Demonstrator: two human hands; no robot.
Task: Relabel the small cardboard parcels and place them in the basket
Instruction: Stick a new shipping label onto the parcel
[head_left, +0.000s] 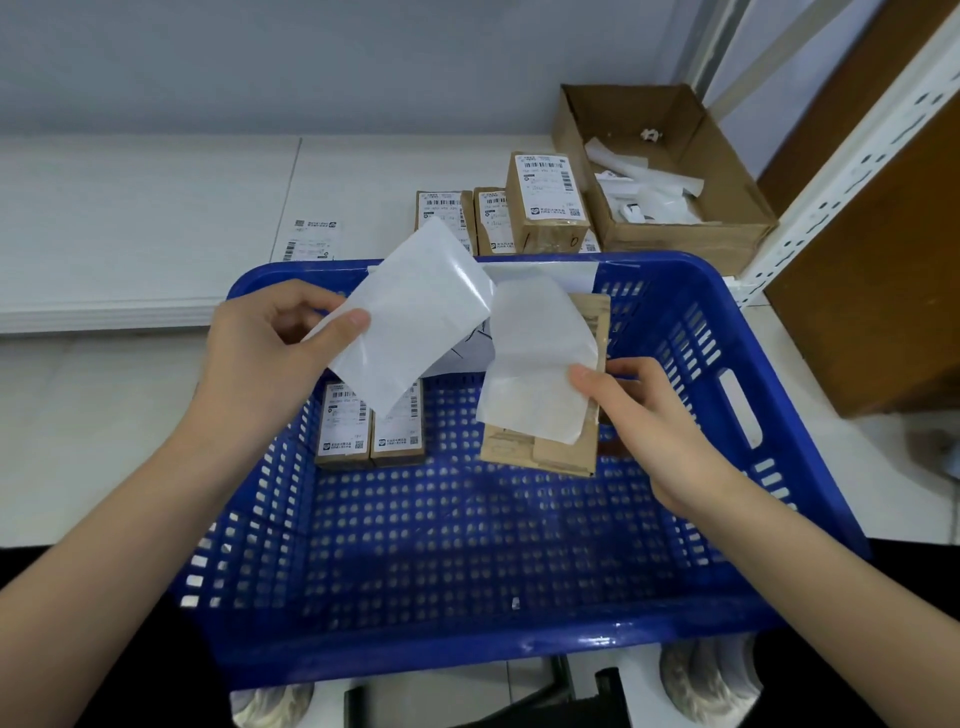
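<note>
partly hidden parcel (563, 447) under label (535, 364), right hand (644, 410) pinching.

Two bare forearms enter from lower corners of view. No sleeves visible on either arm up to frame edge. Left hand (270, 353): bare, no glove, no ring, no watch or band at wrist. Thumbnail short, unpainted. Right hand (660, 421): bare likewise, no glove, no ring, wrist plain. Thumbnail short, trimmed, no polish. No bracelets, no tape, no markings on either arm. Rest of body out of view; dark area beneath arms too unclear to call clothing.
</note>
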